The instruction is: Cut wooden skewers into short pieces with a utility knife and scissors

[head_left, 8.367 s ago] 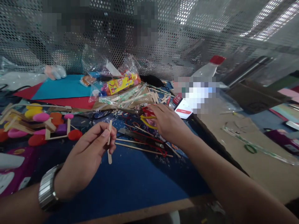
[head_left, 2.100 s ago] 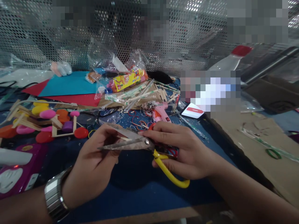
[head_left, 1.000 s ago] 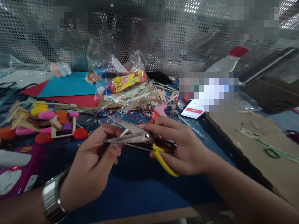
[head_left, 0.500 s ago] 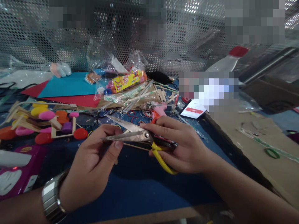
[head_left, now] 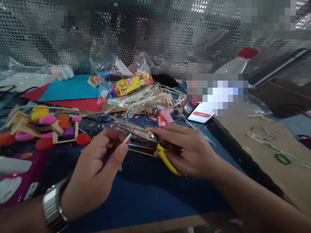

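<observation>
My left hand [head_left: 102,165] pinches a short thin wooden stick [head_left: 127,138] between thumb and fingertips, its pale end poking up past the thumb. My right hand [head_left: 187,150] is wrapped round the yellow handle of a pair of scissors [head_left: 152,136]. The blades point left, just behind the small stick, and look nearly closed together. Longer thin wooden sticks [head_left: 142,150] show below the blades between both hands; what supports them I cannot make out. Behind the right hand lies a pink glue gun [head_left: 166,116] on the blue table [head_left: 145,200].
Coloured clay pieces and wooden frames [head_left: 57,132] stand at left, above a purple device [head_left: 24,181]. Farther back are blue paper [head_left: 70,87], a yellow-labelled clay pack [head_left: 132,84] and scattered sticks. A lit phone [head_left: 201,113] and cardboard [head_left: 267,155] are at right.
The scissor blades have swung together and lifted away from my left fingers. The stick's end, covered by a blade before, now shows. Both hands stay nearly in place.
</observation>
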Tool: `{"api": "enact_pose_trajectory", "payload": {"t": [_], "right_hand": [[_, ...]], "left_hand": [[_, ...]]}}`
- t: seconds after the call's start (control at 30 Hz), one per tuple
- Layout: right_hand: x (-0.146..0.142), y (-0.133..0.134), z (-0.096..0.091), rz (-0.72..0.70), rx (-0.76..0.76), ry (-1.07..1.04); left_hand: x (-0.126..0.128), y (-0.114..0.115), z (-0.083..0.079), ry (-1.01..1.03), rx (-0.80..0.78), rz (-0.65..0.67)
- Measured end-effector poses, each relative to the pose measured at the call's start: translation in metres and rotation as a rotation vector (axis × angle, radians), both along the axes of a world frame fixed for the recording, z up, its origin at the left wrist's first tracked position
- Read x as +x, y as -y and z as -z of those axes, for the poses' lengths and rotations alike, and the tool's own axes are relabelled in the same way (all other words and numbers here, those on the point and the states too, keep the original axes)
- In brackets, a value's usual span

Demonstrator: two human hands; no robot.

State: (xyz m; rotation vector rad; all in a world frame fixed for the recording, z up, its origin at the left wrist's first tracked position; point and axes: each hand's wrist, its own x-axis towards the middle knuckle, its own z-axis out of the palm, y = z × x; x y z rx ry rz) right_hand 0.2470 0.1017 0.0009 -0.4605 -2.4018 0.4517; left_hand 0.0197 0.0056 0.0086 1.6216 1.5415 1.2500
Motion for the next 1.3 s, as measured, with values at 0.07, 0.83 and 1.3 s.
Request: {"api": "enact_pose_trajectory", "payload": {"t": [0.07, 0.83, 1.3], "right_hand": [[0.0, 0.0, -0.001, 0.011, -0.02, -0.028], [0.0, 0.0, 0.004, 0.112, 0.059, 0.017], [0.004, -0.027, 0.013, 0.575, -0.052, 0.167]], "left_hand": [[0.001, 0.0, -0.001, 0.024, -0.015, -0.016], [-0.002, 0.001, 0.002, -0.004, -0.025, 0.02], [-0.001, 0.003, 0.003, 0.218, -0.036, 0.108]]}}
